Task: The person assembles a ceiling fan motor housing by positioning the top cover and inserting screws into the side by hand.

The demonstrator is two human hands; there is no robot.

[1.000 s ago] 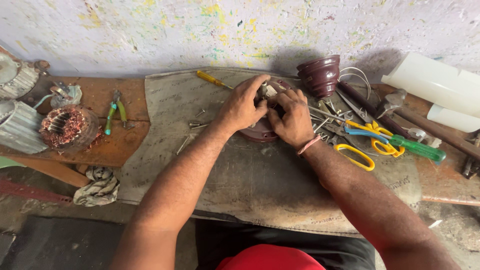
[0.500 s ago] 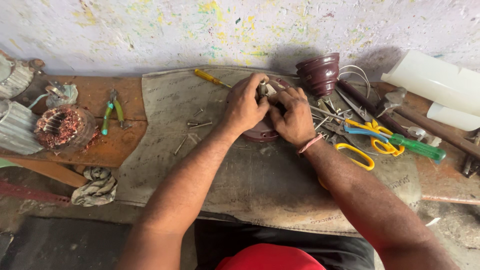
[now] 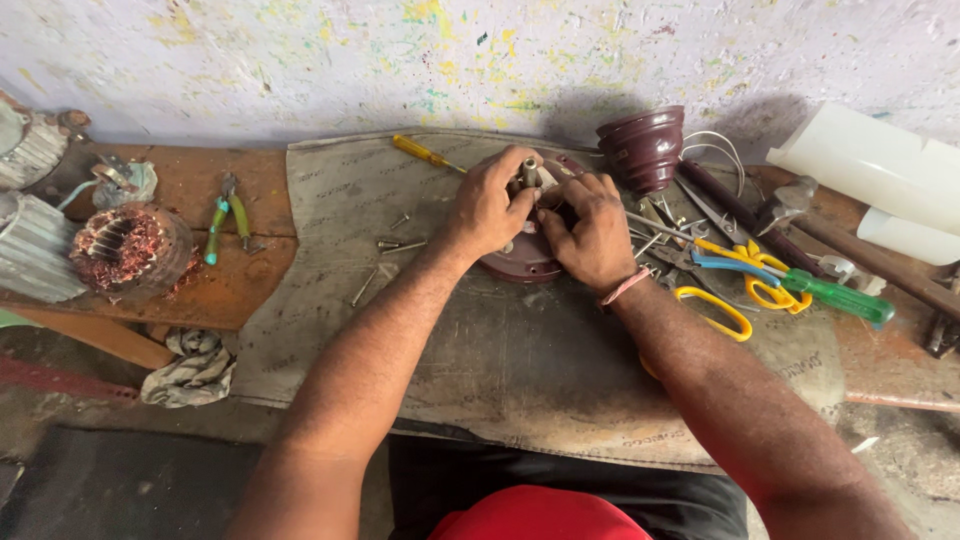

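Maroon and round, the motor cover (image 3: 520,262) lies on the grey mat (image 3: 480,360), where the left hand (image 3: 487,207) and right hand (image 3: 590,228) both clasp its metal shaft (image 3: 529,176).

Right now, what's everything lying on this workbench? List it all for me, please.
Round motor part: one, dark maroon, on the mat under both hands.
Mat: one, grey, over the bench.
Screws: several, grey, left of the hands.
Screwdriver: one, yellow handle, far mat edge.
Cup-shaped cover: one, maroon, near the wall.
Scissors: yellow handles, right.
Green-handled tool: one, right.
Pliers: one, green grips, left.
Copper winding: one, far left.
Rag: one, grey, lower left.
Left hand, right hand: gripping the part.
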